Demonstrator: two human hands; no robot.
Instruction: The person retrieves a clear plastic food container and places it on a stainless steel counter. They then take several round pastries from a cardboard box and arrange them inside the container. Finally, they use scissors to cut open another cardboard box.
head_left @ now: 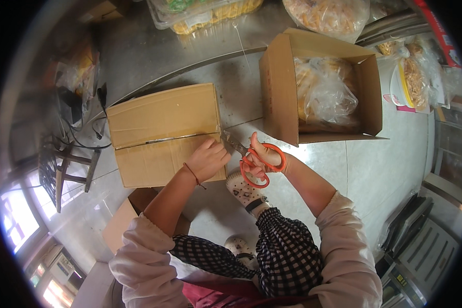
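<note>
A closed cardboard box (pixel 161 115) has a taped seam across its top and a slit-like dark line along part of it. My left hand (pixel 209 158) rests at the right end of this box, just below the seam, with its fingers curled; whatever they pinch is hidden. In my right hand (pixel 263 155) is a pair of scissors (pixel 250 177) with orange handles, its fingers through the loops and thumb pointing up. The scissors' dark blades point up and left, close to the box's right edge beside my left fingers.
An open cardboard box (pixel 277 95) at the right holds a clear plastic bag (pixel 328 95). Plastic tubs (pixel 208 18) and bagged food (pixel 333 15) sit at the far side. Another carton (pixel 120 224) stands below the closed box. A small stool (pixel 69 169) and cables are at left.
</note>
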